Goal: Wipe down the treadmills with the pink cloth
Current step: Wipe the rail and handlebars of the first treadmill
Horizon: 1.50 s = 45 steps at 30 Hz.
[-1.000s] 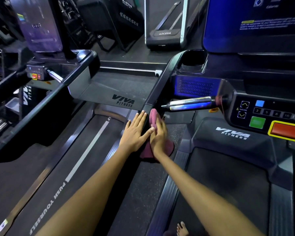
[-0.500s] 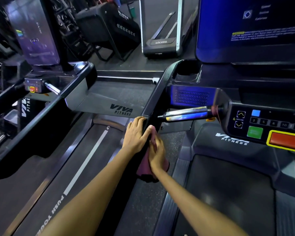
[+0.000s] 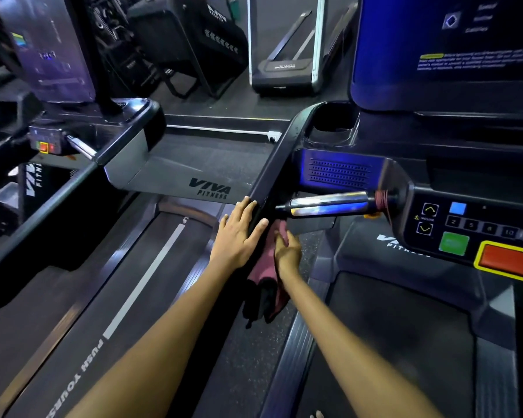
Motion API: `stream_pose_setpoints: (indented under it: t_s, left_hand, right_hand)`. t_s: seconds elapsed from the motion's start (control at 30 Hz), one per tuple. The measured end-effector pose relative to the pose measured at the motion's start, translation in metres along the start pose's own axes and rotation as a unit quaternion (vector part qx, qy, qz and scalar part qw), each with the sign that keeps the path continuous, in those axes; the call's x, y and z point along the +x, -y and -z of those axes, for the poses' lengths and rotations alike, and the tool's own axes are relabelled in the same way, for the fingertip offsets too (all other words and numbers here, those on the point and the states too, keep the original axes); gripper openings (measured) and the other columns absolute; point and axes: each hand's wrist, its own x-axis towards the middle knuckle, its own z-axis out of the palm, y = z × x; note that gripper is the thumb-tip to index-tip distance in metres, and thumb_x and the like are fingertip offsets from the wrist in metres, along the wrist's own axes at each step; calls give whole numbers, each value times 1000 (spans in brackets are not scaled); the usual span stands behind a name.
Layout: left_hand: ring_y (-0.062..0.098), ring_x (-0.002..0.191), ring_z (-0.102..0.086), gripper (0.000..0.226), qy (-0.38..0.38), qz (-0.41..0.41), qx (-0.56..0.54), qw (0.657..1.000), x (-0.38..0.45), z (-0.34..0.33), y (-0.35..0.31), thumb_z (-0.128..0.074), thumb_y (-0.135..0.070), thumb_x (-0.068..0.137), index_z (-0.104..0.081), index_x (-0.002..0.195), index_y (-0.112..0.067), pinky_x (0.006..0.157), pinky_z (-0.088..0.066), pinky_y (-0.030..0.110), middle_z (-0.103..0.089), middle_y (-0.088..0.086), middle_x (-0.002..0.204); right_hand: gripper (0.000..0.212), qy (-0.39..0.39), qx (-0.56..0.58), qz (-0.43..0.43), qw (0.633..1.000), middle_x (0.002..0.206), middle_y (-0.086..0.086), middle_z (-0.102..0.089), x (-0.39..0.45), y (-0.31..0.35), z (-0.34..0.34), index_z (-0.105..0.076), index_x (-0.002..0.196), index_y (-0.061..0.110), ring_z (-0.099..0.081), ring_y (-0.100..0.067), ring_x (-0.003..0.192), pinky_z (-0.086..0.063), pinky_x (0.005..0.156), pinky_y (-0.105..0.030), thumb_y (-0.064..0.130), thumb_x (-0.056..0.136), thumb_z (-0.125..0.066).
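Note:
I stand on the right treadmill [image 3: 405,342], whose black left side rail [image 3: 277,158] slopes up to the console. My left hand [image 3: 239,233] lies over the lower part of that rail, fingers wrapped on it, thumb on the inner side. The pink cloth [image 3: 267,267] hangs against the rail's inner face, and my right hand [image 3: 289,251] presses it there, fingers closed on its upper part. Its lower end dangles dark below my wrist. A chrome grip bar [image 3: 329,203] sticks out just above my right hand.
The console has a green button [image 3: 454,243], a red stop button [image 3: 511,260] and a blue lit screen [image 3: 450,49] above. A second treadmill [image 3: 133,282] with its own console [image 3: 52,49] lies to the left. More gym machines stand at the back.
Both hands have slid up the side rail toward the console, the cloth moving with my right hand. My left hand went from flat beside the rail to gripping over it.

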Motion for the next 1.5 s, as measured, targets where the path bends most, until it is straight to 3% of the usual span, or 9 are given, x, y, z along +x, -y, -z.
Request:
stream_pose_setpoints:
  t_s: [0.1, 0.27, 0.4, 0.6, 0.77, 1.0, 1.07, 1.2, 1.5]
  left_hand:
    - [10, 145, -10, 83, -4, -3, -2, 1000, 0, 1, 1, -12, -69, 80, -29, 146, -22, 118, -8, 40, -16, -6, 157]
    - [11, 145, -10, 85, 14, 6, 7, 1000, 2, -1, 2, -9, -68, 78, -27, 147, -21, 117, -11, 41, -16, -5, 157]
    - [17, 146, -8, 82, 43, -47, 79, 995, 0, 3, 6, -22, -52, 77, -20, 149, -14, 115, -17, 47, -10, 2, 158]
    - [25, 141, -24, 78, -30, -75, 4, 997, -7, 8, -1, -25, -51, 76, -45, 134, -3, 106, -32, 48, -39, 14, 144]
    - [24, 136, -32, 65, -36, -22, -34, 999, -4, 8, -6, -25, -45, 83, -44, 133, -8, 109, -26, 39, -30, 10, 151]
    - [14, 144, -15, 47, -24, -9, -6, 1000, 0, -4, -2, -34, -28, 101, -31, 145, -13, 115, -12, 35, -19, 1, 157]
    - [12, 145, -13, 48, -21, -11, 0, 1000, 2, -3, -2, -33, -29, 101, -28, 146, -14, 115, -12, 35, -17, 0, 157]
    - [12, 145, -12, 49, -9, -13, 3, 1000, 2, 0, -1, -31, -31, 102, -26, 147, -13, 116, -14, 36, -15, 0, 158]
    - [12, 145, -14, 49, -14, -7, -13, 1000, -2, 1, -3, -32, -32, 101, -28, 147, -14, 115, -15, 34, -19, 0, 157]
  right_hand:
    - [9, 35, -5, 41, 999, 67, -5, -56, -17, 10, 13, -66, 93, 1, -48, 3, 59, -38, 59, -17, 5, 89, -59]
    - [26, -21, -72, 221, 972, 100, -15, -63, -33, 65, 12, -67, 111, 0, -59, -24, 90, -41, 82, -24, 10, 87, -62]
    - [32, -36, -252, 176, 951, 113, -9, -49, -11, 120, 0, -60, 124, 21, -57, -25, 95, -42, 76, -32, 27, 94, -50]
    - [30, 8, -483, 208, 851, 124, -12, -44, -11, 116, -17, -57, 121, 12, -51, -32, 106, -44, 80, -39, 21, 95, -45]
    - [35, -3, -546, 272, 792, 121, -12, -44, -3, 109, 0, -51, 127, 15, -52, -31, 103, -44, 75, -39, 15, 93, -42]
    - [18, -58, -722, 317, 613, 83, 6, -60, -6, 99, 21, -70, 88, 23, -59, -13, 69, -42, 52, -23, 27, 71, -69]
    - [24, -28, -728, 335, 598, 99, 1, -58, -1, 107, 22, -66, 105, 20, -59, -18, 84, -45, 62, -28, 24, 82, -59]
    - [32, 40, -691, 311, 652, 121, -9, -47, 11, 125, 12, -62, 115, 14, -49, -28, 107, -41, 82, -36, 26, 90, -47]
    - [93, 31, -788, 360, 498, 148, -13, -26, -2, 83, 36, -14, 146, 3, -24, -38, 135, -23, 105, -59, 50, 79, -58]
